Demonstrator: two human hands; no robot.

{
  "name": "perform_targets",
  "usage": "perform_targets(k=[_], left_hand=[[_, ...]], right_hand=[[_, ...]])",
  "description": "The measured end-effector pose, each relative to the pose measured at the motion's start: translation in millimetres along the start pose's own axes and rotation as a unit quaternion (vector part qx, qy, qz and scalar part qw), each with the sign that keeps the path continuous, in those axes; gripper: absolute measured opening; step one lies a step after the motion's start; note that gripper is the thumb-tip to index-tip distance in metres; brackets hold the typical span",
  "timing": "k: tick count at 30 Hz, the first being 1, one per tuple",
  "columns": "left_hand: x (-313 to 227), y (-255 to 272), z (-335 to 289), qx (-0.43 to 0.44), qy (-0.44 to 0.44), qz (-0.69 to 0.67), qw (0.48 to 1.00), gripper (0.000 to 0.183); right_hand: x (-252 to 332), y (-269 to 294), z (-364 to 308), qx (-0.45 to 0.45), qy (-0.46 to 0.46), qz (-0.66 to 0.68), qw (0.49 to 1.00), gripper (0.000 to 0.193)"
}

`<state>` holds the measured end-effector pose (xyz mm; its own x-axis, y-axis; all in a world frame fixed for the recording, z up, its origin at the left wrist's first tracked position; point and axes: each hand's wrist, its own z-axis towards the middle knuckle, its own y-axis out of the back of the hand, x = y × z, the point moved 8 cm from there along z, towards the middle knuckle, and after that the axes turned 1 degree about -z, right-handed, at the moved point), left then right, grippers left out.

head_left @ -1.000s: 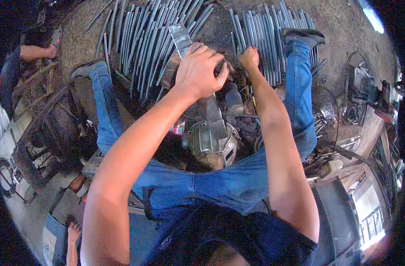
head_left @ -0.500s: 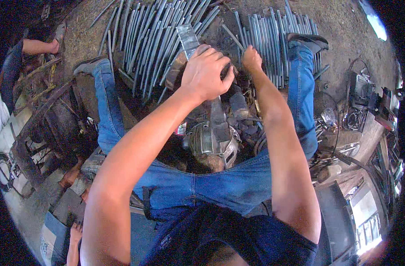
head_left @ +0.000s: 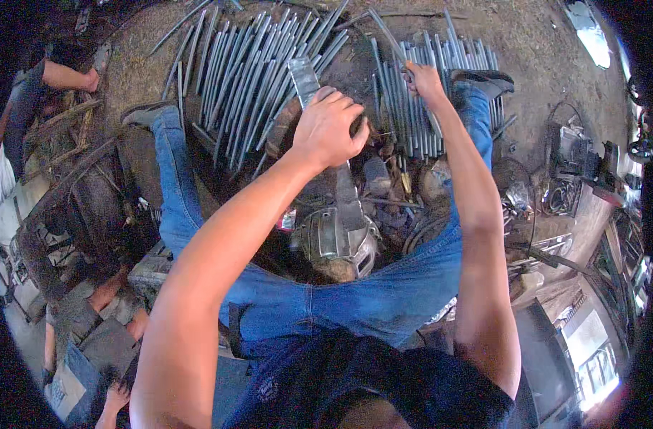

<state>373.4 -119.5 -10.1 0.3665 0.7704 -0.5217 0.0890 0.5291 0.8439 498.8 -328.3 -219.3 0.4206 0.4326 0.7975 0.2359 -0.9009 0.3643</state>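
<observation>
My left hand point(head_left: 330, 129) is closed over the middle of a long flat metal bar point(head_left: 304, 77). The bar's bright end points away from me; its darker part point(head_left: 348, 193) runs back to a round, ribbed metal casing point(head_left: 330, 232) between my legs. What sits under my palm is hidden. Farther right, my right hand point(head_left: 424, 80) is wrapped around a thin metal rod point(head_left: 386, 32), which slants up and left from my fist. The rod is apart from the bar. Below my right hand lies a pile of similar metal rods point(head_left: 426, 136).
A larger pile of metal rods point(head_left: 251, 86) lies on the ground beyond my left hand. At the right stands a dark machine point(head_left: 573, 150) with cables. Another person's foot point(head_left: 90, 80) shows at the far left, and a person's hand point(head_left: 117, 395) at lower left.
My right hand has moved right and slightly farther away with the rod, away from the bar. My left hand has stayed on the bar. The whole view has shifted a little.
</observation>
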Motion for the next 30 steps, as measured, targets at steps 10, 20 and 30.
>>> perform_targets(k=[10,20,30], left_hand=[[9,14,-14,-0.072,-0.006,-0.074,0.995,0.025],[-68,146,-49,-0.134,0.128,-0.612,0.769,0.033],[-161,248,-135,-0.126,0.06,-0.738,0.661,0.035]], right_hand=[[196,19,-212,0.1,-0.004,0.373,0.923,0.028],[240,-9,-391,0.085,0.024,0.357,0.93,0.02],[261,-57,-494,0.131,0.099,0.329,0.93,0.027]])
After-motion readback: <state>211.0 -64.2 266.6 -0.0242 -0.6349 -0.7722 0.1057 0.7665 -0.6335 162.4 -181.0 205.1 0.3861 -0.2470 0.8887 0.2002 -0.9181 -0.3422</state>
